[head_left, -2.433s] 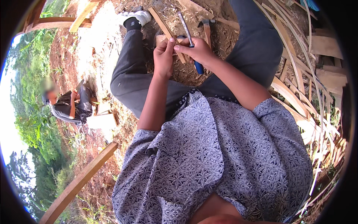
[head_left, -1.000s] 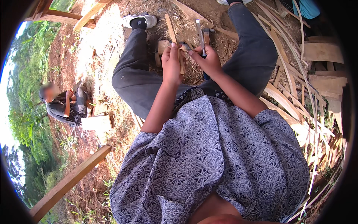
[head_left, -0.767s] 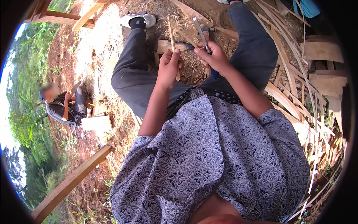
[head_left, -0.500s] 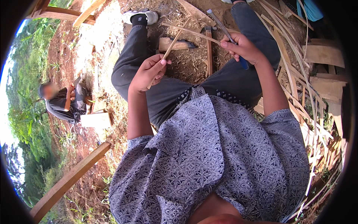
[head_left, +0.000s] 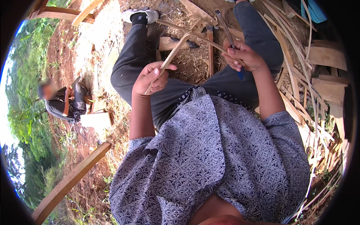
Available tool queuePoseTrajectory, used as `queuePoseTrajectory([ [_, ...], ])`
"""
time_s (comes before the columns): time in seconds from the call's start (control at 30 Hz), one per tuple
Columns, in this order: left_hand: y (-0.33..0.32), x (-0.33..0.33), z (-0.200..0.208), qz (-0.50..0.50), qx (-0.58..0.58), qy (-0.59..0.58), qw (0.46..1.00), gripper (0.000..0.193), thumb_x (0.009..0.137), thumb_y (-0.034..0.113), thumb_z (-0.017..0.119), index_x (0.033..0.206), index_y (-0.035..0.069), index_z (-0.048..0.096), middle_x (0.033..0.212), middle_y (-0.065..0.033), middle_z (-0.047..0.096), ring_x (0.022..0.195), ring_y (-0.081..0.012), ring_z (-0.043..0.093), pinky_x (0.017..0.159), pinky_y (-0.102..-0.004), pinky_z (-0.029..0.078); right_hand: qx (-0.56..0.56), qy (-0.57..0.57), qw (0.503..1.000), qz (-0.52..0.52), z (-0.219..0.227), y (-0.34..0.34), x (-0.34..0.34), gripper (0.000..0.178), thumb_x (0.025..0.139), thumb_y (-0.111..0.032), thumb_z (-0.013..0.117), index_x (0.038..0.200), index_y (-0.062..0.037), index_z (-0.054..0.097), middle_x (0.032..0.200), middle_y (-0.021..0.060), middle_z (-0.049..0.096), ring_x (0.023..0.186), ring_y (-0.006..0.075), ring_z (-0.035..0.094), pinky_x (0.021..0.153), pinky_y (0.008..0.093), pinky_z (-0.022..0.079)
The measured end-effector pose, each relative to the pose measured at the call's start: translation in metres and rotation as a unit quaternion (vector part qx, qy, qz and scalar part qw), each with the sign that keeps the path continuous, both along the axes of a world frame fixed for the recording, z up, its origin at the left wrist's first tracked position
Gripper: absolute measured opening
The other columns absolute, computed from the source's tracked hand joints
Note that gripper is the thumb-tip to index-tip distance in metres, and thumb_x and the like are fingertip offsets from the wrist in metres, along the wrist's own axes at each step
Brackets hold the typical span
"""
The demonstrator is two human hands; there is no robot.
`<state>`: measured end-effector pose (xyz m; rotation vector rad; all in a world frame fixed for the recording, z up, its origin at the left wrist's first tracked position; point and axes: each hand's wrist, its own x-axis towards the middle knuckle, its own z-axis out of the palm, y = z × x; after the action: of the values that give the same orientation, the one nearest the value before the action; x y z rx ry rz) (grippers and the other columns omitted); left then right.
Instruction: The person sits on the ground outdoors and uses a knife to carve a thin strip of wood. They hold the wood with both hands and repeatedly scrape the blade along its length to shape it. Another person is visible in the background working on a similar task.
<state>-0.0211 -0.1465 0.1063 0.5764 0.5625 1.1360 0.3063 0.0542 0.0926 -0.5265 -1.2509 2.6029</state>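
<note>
My left hand (head_left: 153,78) is closed around a thin pale wooden strip (head_left: 168,60), thumb lying along it. The strip slants up and right from below the fist. In my right hand (head_left: 243,56) are a second, darker wooden strip (head_left: 210,42) and a long metal-bladed tool with a blue handle (head_left: 241,74). The tool's blade (head_left: 224,27) points away from me, the handle sticking out below the fingers. The right-hand strip runs far to the left and crosses the upper end of the left-hand strip; I cannot tell whether they touch.
Between my legs lie a wooden-handled hammer (head_left: 210,52), a wood block with a dark end (head_left: 173,44) and many shavings. Long split strips (head_left: 288,60) and planks (head_left: 327,56) are piled on the right. Another person (head_left: 65,99) sits at the left near a pale box (head_left: 96,120).
The left-hand strip has tilted and turned, now showing a broader face. The right-hand strip has shifted and now slopes more steeply. The tool has moved slightly right, with its blade more upright.
</note>
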Motion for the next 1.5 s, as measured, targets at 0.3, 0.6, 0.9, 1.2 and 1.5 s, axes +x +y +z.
queuePoseTrajectory([
  [0.3, 0.031, 0.019, 0.004, 0.156, -0.122, 0.404, 0.893, 0.05, 0.106, 0.024, 0.06, 0.149, 0.005, 0.043, 0.099, -0.0081, 0.066, 0.054, -0.0051, 0.052, 0.045, -0.0187, 0.039, 0.115, -0.183, 0.967, -0.131, -0.035, -0.02, -0.045, 0.028, 0.098, -0.032, 0.071, 0.096, -0.0059, 0.063, 0.067, -0.0024, 0.056, 0.052, 0.0065, 0.052, 0.048, 0.0232, 0.043],
  [0.6, 0.034, -0.005, -0.051, 0.139, -0.057, 0.363, 0.919, 0.047, 0.103, 0.021, 0.066, 0.144, 0.005, 0.051, 0.124, -0.0077, 0.068, 0.093, -0.0105, 0.062, 0.081, -0.0255, 0.052, 0.119, -0.334, 0.933, -0.066, -0.096, -0.018, -0.076, 0.035, 0.098, -0.038, 0.07, 0.094, -0.0043, 0.063, 0.068, -0.0015, 0.057, 0.055, 0.0069, 0.052, 0.049, 0.0264, 0.045],
  [0.9, 0.049, -0.004, -0.066, 0.319, -0.026, 0.471, 0.822, 0.024, 0.106, 0.021, 0.062, 0.114, 0.0, 0.07, 0.079, -0.0002, 0.067, 0.07, -0.004, 0.057, 0.062, -0.0202, 0.045, 0.167, -0.379, 0.898, -0.147, -0.165, 0.003, -0.063, 0.032, 0.103, -0.032, 0.063, 0.115, -0.003, 0.067, 0.09, 0.0006, 0.066, 0.078, 0.0105, 0.061, 0.071, 0.0275, 0.051],
  [1.2, 0.044, -0.009, -0.08, 0.373, -0.02, 0.467, 0.802, 0.024, 0.107, 0.024, 0.062, 0.111, 0.003, 0.071, 0.074, 0.0011, 0.063, 0.063, -0.0033, 0.052, 0.057, -0.0209, 0.041, 0.326, -0.533, 0.726, -0.287, -0.201, 0.012, -0.055, 0.028, 0.093, -0.014, 0.064, 0.119, -0.0049, 0.071, 0.105, 0.0089, 0.074, 0.096, 0.0226, 0.071, 0.085, 0.0374, 0.054],
  [1.5, 0.054, -0.017, -0.079, 0.375, -0.025, 0.44, 0.815, 0.025, 0.107, 0.023, 0.062, 0.111, 0.001, 0.071, 0.075, -0.0005, 0.066, 0.067, -0.0055, 0.057, 0.062, -0.0229, 0.046, 0.339, -0.248, 0.902, 0.094, -0.12, -0.073, -0.156, 0.033, 0.094, -0.036, 0.072, 0.112, -0.0078, 0.073, 0.102, 0.0102, 0.076, 0.094, 0.0209, 0.07, 0.086, 0.0359, 0.053],
])
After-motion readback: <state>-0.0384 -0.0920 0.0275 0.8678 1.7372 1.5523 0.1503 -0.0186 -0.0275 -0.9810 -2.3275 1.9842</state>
